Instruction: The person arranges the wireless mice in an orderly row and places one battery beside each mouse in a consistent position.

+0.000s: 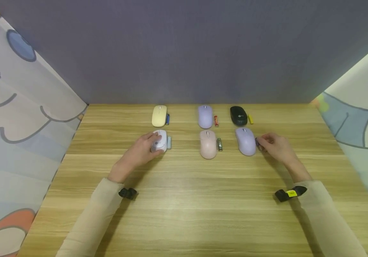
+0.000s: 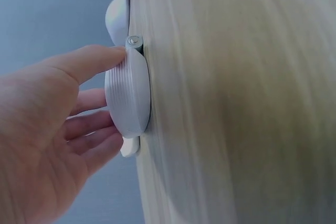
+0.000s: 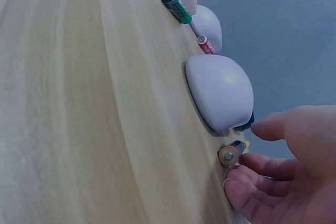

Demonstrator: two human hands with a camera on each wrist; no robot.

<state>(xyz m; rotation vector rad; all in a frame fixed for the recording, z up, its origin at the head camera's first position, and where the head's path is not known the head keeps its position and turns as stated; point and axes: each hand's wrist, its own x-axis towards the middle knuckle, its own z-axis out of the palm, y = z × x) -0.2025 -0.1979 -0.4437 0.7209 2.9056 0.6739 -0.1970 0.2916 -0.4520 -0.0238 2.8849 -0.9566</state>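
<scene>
My left hand [image 1: 142, 148] grips a white computer mouse [image 1: 161, 141] on the table, its thumb at the near end and its fingers over the top and far side. A pale battery [image 1: 169, 142] lies along the right side of that mouse; its end shows by my thumb in the left wrist view. My right hand [image 1: 277, 146] is at a dark battery with a copper-coloured end [image 3: 229, 155], right of a lilac mouse [image 1: 246, 141]. In the right wrist view the fingers touch or nearly touch this battery, while the thumb stands apart from it.
Mice stand in two rows: yellow [image 1: 159, 116], lilac [image 1: 205, 116] and black [image 1: 238, 116] behind, a pink mouse [image 1: 208, 144] in front. Batteries lie beside them: blue [image 1: 167, 119], red [image 1: 216, 121], yellow [image 1: 250, 119], green [image 1: 220, 144]. A grey panel [image 1: 197, 53] rises behind the table.
</scene>
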